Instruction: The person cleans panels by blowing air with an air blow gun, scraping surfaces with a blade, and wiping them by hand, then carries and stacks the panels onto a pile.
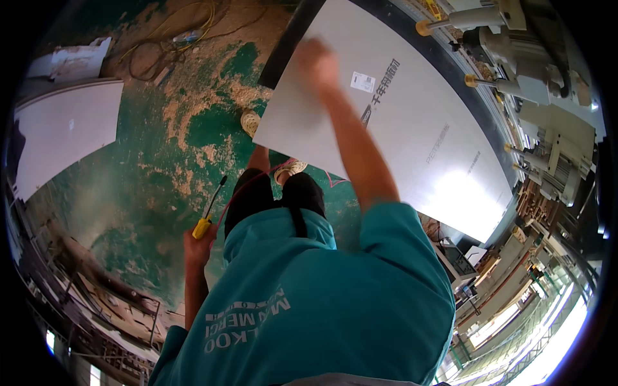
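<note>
A yellow air blow gun (202, 228) with a long thin dark nozzle is in my left hand (197, 248), its tip pointing up and away over the floor. Beside that hand a thin pink hose (239, 191) runs past my legs toward the board. Stretched forward over the large pale board (412, 122), my right hand (315, 64) is smeared by motion, so its fingers and any contact with the surface do not show clearly. The board bears a small white label (362, 82) and dark print, and light glares off its near right part.
Machine units with round yellowish ends (473, 81) line the right, beyond the board's dark support (492, 132). Sawdust (219, 103) covers parts of the green floor (145, 193). Another pale panel (67, 132) stands at the left, and a yellow cable (207, 26) lies at the far left.
</note>
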Demonstrator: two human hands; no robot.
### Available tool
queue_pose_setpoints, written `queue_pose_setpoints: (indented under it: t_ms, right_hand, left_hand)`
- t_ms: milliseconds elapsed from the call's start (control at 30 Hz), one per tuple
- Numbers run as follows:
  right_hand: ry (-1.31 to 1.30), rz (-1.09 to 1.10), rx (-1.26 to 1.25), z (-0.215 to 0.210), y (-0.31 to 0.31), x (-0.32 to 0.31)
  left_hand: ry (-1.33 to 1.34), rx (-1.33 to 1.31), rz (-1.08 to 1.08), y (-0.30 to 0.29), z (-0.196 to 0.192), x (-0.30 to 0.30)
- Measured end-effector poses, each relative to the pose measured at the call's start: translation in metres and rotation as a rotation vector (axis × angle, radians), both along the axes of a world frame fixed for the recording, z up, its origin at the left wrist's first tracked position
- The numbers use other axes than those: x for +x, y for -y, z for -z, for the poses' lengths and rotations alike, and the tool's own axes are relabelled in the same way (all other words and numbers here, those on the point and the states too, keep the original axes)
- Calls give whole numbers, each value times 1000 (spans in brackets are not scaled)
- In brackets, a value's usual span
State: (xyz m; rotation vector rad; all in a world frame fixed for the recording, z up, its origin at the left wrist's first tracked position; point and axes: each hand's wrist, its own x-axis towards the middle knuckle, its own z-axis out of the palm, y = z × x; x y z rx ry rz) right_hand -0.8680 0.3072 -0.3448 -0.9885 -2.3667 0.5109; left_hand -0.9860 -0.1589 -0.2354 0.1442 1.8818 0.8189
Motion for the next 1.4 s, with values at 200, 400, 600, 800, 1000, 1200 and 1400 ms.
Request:
queue_pose_setpoints:
  t_ms: [200,400,600,800,1000,1200,1400]
  right_hand:
    - [1,-360,-1911,122,306,64]
    - [112,-8,43,22,145,76]
    - [255,-367,-267,27,295,55]
    - [-9,-139,-182,-39,240,112]
    - [-233,307,414,-215,8,254]
    - [-49,535,1136,-453,-153,272]
    - [180,483,956,-425,-134,225]
  left_hand:
    - [-31,144,-50,17,-5,33]
    - [-62,80,-136,100,-12,83]
    - [-79,80,-117,104,-3,95]
    - [-45,32,112,100,1,74]
    - [-33,156,-34,118,31,-24]
    - [-30,509,-61,-41,-7,15]
    - [158,606,2,-125,-16,34]
